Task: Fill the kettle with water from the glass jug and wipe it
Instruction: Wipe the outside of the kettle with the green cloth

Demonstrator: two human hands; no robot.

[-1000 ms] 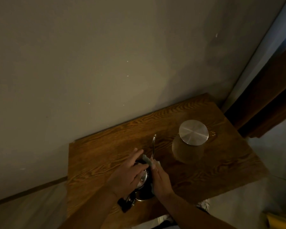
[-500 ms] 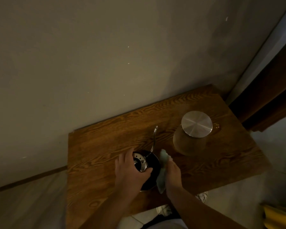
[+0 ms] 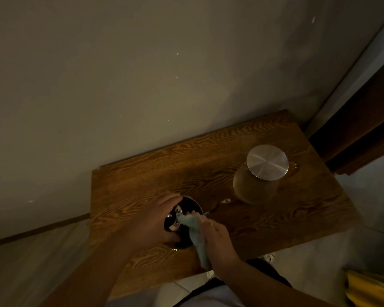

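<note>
Both hands on it: left hand (image 3: 152, 222) clamps the kettle (image 3: 187, 207) so it can't slide, right hand (image 3: 217, 242) pinches the cloth (image 3: 192, 227) rubbing its top.

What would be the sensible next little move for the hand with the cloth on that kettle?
Probably to draw the pale cloth round the dark kettle toward its thin spout. The right hand presses the cloth on the kettle's top and right side, the left hand steadies it, and the lidded glass jug stands apart.
</note>
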